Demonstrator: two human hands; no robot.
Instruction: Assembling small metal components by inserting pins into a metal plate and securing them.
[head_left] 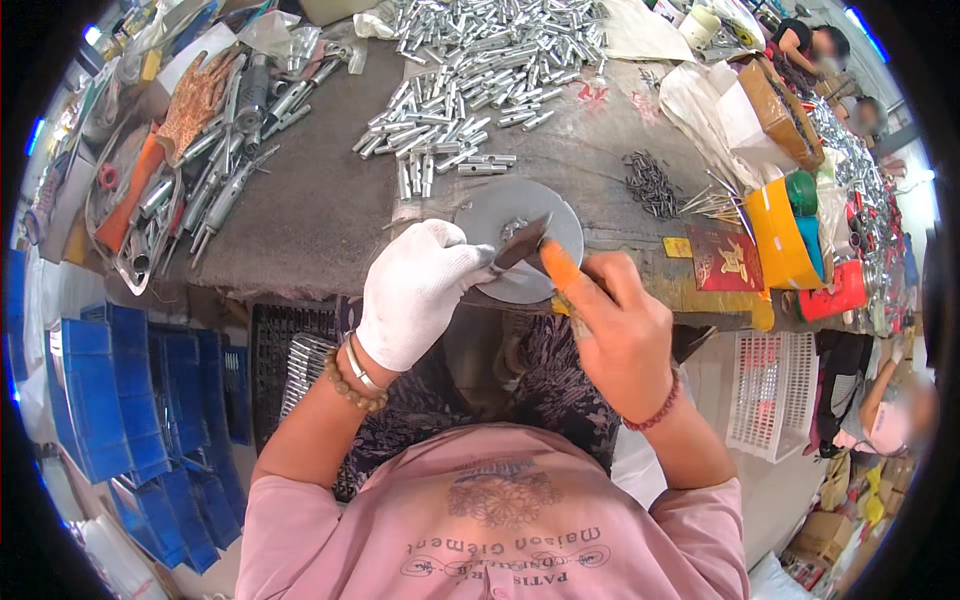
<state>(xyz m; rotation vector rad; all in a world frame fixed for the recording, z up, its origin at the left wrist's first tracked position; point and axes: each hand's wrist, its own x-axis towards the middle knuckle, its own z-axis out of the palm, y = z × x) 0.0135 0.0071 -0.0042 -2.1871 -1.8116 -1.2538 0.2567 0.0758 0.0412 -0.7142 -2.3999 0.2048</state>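
The left hand (pixel 415 290), in its white glove, is right here at the table's near edge, fingers curled in and thumb and fingertips drawn together at the lower end of a dark blade (pixel 522 243); whether it pinches the blade or some small piece beside it, I can't tell. And here's the right hand (pixel 625 320), bare but for an orange cover (pixel 560 266) on one finger, closed around the blade from the other side, that covered finger lying along it. The blade sits tilted between the two hands, above a round grey disc (pixel 555 205) at the edge of the table (pixel 320 190). Beyond the disc, a great heap of shiny metal tubes (pixel 490 80) spreads out, the nearest ones just past it. Over to the right, a little pile of dark pins (pixel 652 185), then thin sticks (pixel 712 204), a red packet (pixel 725 260) and a yellow box (pixel 782 235). Far left, hand tools (pixel 225 185) lie bunched together.
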